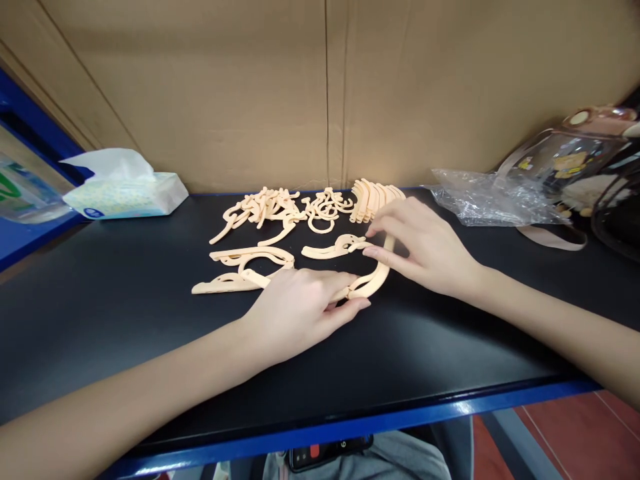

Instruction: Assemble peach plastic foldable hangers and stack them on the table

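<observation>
Between my two hands is a cream plastic folding hanger [377,280], its curved arms bent at an angle. My left hand [303,310] closes around its near left end, thumb pointing right, and hides part of it. Thumb and fingers of my right hand [417,243] grip the arm that rises at the right. Just beyond my hands lies a small folded hanger [327,251]. Left of them, more hangers [227,283] rest on the black tabletop [210,360], partly behind my left hand.
Along the back are a heap of hanger arms [267,207], a pile of hooks [327,205] and a neat row of curved pieces [375,199]. A tissue pack [130,193] stands left. Crumpled clear plastic [490,200] and a transparent bag [565,160] lie right.
</observation>
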Motion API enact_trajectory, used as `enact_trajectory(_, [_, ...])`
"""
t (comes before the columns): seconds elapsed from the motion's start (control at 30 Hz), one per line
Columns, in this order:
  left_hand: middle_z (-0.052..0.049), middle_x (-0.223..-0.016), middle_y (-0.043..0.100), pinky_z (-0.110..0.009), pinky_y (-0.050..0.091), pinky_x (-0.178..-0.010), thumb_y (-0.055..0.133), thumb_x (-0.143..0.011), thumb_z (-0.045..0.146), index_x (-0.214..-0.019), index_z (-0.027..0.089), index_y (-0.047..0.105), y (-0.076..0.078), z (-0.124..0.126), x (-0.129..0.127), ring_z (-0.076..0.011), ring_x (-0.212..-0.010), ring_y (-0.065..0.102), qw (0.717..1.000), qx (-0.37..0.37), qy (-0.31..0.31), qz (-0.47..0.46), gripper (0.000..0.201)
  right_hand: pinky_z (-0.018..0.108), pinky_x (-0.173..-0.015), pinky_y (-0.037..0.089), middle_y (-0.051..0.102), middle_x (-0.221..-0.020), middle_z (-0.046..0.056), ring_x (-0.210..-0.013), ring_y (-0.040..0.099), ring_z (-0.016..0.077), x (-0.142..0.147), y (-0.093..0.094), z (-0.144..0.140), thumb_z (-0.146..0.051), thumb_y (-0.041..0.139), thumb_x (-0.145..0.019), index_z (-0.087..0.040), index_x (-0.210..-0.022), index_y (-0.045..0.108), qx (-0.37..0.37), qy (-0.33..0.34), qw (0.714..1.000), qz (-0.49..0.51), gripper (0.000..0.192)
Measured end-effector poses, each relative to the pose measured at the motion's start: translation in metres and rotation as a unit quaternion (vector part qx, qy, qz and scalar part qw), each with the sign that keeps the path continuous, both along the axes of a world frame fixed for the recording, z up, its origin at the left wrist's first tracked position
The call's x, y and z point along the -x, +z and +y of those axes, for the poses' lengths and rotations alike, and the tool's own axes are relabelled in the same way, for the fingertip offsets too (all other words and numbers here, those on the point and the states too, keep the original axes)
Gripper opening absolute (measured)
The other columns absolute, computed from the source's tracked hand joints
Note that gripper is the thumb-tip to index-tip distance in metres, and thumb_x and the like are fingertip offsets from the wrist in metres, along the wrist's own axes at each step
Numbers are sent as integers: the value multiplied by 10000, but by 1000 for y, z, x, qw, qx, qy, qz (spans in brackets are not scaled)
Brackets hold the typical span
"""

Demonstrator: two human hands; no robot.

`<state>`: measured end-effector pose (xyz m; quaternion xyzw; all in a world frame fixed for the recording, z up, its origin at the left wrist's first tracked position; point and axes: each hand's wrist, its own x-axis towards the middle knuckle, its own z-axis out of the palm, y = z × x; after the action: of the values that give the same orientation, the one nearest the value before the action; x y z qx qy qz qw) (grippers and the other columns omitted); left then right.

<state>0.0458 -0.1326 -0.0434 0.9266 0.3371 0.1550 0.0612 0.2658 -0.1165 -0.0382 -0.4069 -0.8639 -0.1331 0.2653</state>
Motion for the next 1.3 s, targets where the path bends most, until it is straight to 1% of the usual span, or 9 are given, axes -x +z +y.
enact_trajectory(0.07, [54,-538,468,-231,214,-492,486,-918,396,-655,170,517,0,3,1,-82,-458,384,1000,-3,14,-8,348,337,-822,398,619,-1035,108,-929,539,211,0,2,-1,-397,487,-924,-161,-953,603,-51,-2,999,6,265])
enact_trajectory(0.13, [54,-527,466,-230,220,-487,485,-917,398,-667,171,542,0,6,2,-84,-453,386,1000,-7,27,-8,343,328,-783,401,641,-938,83,-858,557,196,0,3,-3,-347,500,-919,-167,-946,605,-67,-5,998,9,210])
enact_trajectory(0.27, [43,-537,541,-236,243,-481,471,-923,409,-765,182,629,-2,10,3,-107,-469,464,999,-32,39,5,319,298,-713,396,611,-648,-13,-625,553,139,3,3,-8,-286,505,-920,-174,-969,626,-10,38,999,9,172])
enact_trajectory(0.4, [18,-717,690,-241,308,-501,472,-933,403,-950,198,669,-4,10,4,-144,-580,597,997,-73,24,15,285,292,-702,397,661,-752,22,-724,579,162,6,0,-10,-323,478,-938,-169,-990,647,40,59,997,0,235])
enact_trajectory(0.63, [-8,-973,722,-250,409,-582,476,-943,389,-1125,198,613,-7,13,6,-167,-822,666,986,-159,-31,27,298,271,-662,379,660,-757,10,-785,568,172,6,5,-9,-359,504,-915,-198,-790,599,91,-65,993,22,225])
enact_trajectory(0.77, [-19,-922,703,-258,420,-642,459,-958,342,-1049,171,639,-7,16,5,-175,-889,614,976,-203,-59,52,264,267,-640,375,668,-826,15,-826,574,184,3,3,-4,-211,510,-864,-202,-833,581,110,-117,987,-4,79])
enact_trajectory(0.87, [-29,-902,686,-267,412,-658,444,-964,318,-950,162,657,-5,18,4,-181,-861,578,971,-221,-59,64,265,271,-657,385,660,-874,38,-872,578,198,0,1,-1,-134,489,-833,-190,-890,591,107,-137,984,-40,131])
enact_trajectory(1.0, [-33,-903,668,-267,415,-672,412,-976,302,-961,167,656,-5,22,5,-177,-859,555,973,-220,-47,58,279,275,-632,372,642,-863,54,-864,573,210,-2,-1,3,-99,454,-848,-180,-918,593,78,-154,980,-100,176])
enact_trajectory(1.3, [-77,-1087,632,-359,447,-896,387,-982,273,-1099,169,647,-9,29,6,-218,-1044,534,982,-166,-64,64,303,283,-593,337,657,-825,101,-679,549,191,-8,-7,13,-87,417,-892,-118,-998,564,83,-166,972,-145,184])
